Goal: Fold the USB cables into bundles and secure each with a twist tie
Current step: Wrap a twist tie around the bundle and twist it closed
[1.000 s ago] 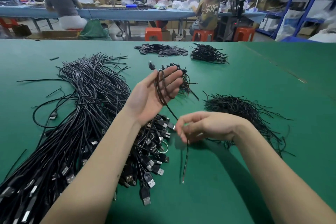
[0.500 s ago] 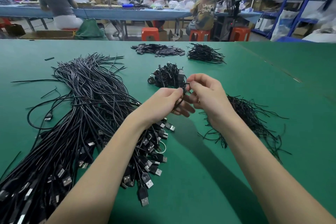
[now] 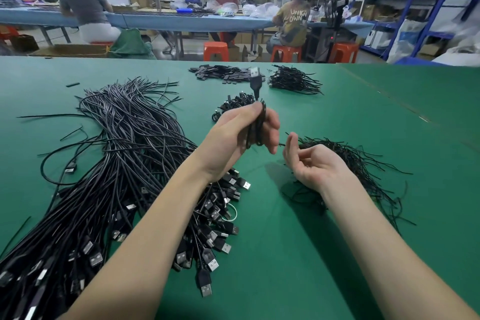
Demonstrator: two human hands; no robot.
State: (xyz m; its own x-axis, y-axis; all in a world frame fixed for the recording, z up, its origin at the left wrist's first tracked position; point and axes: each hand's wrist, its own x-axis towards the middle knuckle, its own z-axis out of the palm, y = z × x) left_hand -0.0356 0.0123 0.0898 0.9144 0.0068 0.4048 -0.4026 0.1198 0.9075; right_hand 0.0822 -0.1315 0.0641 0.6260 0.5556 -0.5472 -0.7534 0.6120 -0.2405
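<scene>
Left hand (image 3: 233, 135) grips a folded black USB cable bundle (image 3: 255, 127) above the green table mat (image 3: 298, 254).
Silver-tipped USB plug (image 3: 255, 78) points upward. Right hand (image 3: 311, 163), palm up with fingers loosely curled, holds nothing, over the loose black twist-tie pile (image 3: 363, 163).

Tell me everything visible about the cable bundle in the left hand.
The cable bundle is a thin black cable folded into several long loops. The left hand grips it upright above the green table, fingers curled round its middle. A black USB plug with a metal tip sticks up from the top. No tie is visible on it.
</scene>
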